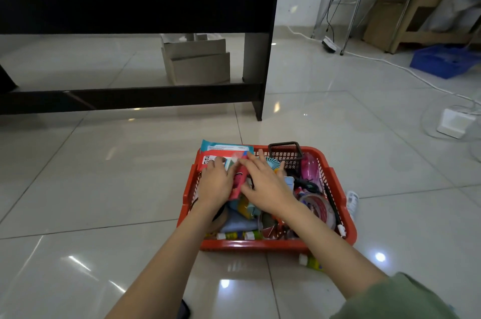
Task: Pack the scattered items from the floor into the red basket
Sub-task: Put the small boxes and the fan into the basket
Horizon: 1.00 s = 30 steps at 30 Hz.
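The red basket [338,230] was nearly full; both hands [217,180] [265,186], fingers relaxed, pressed a red packet [238,183]; one small bottle [311,261] remained on the floor.

— What's in front of you?
— A red basket [346,225] on the tiled floor [104,188], crammed with small items. My left hand [216,183] and right hand [265,188] lie over a red packet [238,183] inside it.
— Anything outside?
— A small bottle [311,261] lies just beside the basket's near wall.
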Motion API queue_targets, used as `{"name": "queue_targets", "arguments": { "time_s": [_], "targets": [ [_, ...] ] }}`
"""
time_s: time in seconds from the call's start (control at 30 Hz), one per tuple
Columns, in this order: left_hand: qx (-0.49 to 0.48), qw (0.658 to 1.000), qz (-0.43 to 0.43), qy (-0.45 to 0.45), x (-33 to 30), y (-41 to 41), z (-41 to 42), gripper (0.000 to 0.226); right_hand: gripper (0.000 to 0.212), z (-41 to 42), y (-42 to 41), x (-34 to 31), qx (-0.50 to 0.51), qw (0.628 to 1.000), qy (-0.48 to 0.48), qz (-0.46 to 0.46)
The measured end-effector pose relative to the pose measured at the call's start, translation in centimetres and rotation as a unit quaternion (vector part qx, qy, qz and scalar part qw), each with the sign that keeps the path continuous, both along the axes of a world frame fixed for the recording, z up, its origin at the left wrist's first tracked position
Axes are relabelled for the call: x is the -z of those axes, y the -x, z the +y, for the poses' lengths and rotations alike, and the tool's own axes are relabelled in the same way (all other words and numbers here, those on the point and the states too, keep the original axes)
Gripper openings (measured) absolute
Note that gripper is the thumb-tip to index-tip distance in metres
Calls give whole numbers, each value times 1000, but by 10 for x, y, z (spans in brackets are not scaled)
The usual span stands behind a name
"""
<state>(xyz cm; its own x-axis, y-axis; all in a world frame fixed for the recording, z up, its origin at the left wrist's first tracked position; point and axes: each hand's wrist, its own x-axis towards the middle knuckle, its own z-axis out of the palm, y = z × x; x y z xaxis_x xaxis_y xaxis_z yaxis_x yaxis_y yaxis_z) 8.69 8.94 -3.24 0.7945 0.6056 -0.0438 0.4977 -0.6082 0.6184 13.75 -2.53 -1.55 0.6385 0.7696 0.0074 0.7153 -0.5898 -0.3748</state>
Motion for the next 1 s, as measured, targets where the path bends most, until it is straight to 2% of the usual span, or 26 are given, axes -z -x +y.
{"name": "queue_targets", "arguments": {
  "time_s": [0.07, 0.13, 0.2, 0.27, 0.37, 0.53, 0.7, 0.77, 0.83, 0.9, 1.0],
  "targets": [
    [-3, 999, -24, 28, -1, 5, 0, 45, 55, 0, 1, 0, -3, 1000, -10, 15],
    [2, 999, 36, -8, -2, 7, 4, 48, 58, 4, 1, -1, -6, 1000, 15, 17],
    [5, 997, 64, -48, -2, 8, 7, 49, 74, 10, 2, -3, -12, 998, 62, 21],
    [-24, 996, 44, -68, 3, 11, 13, 44, 83, 12, 2, -5, -15, 994, 106, 25],
    [-104, 994, -14, -40, 8, 20, 20, 39, 76, 10, 1, -6, -15, 988, 152, 8],
    [-105, 992, 30, -58, 10, 23, 20, 43, 70, 14, 10, -7, -1, 983, 183, -4],
    [-54, 997, 56, -5, 16, 29, 26, 52, 61, 26, 21, -6, 55, 991, 122, -22],
    [-61, 996, 55, -30, 16, 32, 28, 57, 51, 31, 20, -11, 70, 992, 95, -34],
    [-56, 992, 53, -102, 16, 33, 29, 58, 39, 37, 18, -16, 64, 995, 56, -47],
    [-25, 992, 17, -122, 17, 32, 32, 55, 31, 41, 16, -21, 61, 997, 4, -40],
    [-16, 995, -95, -28, 10, 27, 37, 49, 31, 45, 11, -21, 81, 995, -48, -45]
  ]
}}
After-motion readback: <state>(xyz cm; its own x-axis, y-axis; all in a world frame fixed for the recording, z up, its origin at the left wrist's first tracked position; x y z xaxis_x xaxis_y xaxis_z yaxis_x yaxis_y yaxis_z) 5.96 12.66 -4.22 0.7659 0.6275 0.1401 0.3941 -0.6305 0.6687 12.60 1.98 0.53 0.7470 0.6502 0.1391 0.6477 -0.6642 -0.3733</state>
